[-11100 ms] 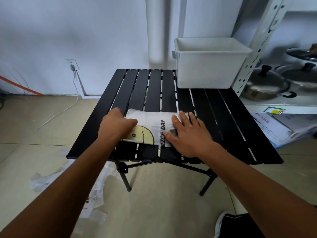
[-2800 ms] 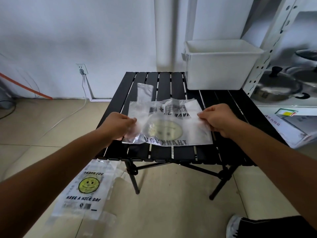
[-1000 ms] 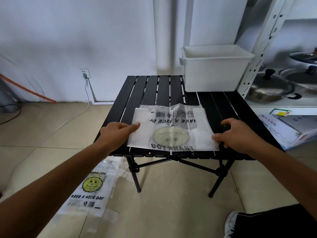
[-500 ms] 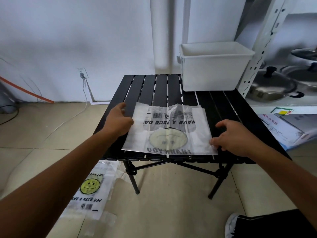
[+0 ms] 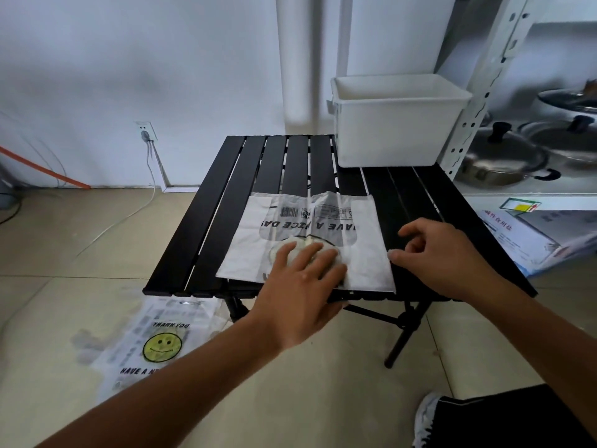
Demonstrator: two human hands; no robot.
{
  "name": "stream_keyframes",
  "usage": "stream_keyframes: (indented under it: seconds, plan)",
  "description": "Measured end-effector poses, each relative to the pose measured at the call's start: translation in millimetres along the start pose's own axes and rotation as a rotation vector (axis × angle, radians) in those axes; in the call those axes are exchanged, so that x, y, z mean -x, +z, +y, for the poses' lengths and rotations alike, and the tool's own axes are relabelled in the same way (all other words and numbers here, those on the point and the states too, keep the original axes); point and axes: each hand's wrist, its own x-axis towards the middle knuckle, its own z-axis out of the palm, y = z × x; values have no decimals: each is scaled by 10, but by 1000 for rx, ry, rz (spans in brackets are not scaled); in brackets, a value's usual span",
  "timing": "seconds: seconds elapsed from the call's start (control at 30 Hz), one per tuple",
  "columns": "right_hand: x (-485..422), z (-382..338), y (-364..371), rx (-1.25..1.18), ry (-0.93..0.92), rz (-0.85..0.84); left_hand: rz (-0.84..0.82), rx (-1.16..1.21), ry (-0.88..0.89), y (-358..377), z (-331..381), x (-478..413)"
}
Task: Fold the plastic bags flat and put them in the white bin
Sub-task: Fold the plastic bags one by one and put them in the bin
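Our left hand [image 5: 300,286] lies flat, fingers straight, pinning the plastic bag [image 5: 365,240] to the black table [image 5: 226,202] against sliding. Our right hand [image 5: 442,257] pinches its right edge, likely to fold it; the white bin [image 5: 397,130] stands behind

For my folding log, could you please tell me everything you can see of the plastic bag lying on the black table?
The plastic bag is thin, translucent white film with a barcode, black HAVE A NICE DAY lettering upside down to the camera, and a pale smiley. It lies spread out, wrinkled near its far edge, on the near half of the slatted table. The left hand presses flat on its middle; the right hand touches its right edge.
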Motion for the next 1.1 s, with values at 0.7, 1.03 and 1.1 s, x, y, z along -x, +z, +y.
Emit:
stream_keyframes:
  seconds: [0.7,1.03,1.1]
  plan:
    - [-169,59,-58,-59,-162,-131,212,805,-462,-345,-315,427]
    - [-152,-170,281,71,-493,-291,27,1035,-247,-503,-844,753]
    - [-165,-203,367,108,-624,-269,10,1092,-244,-509,-909,807]
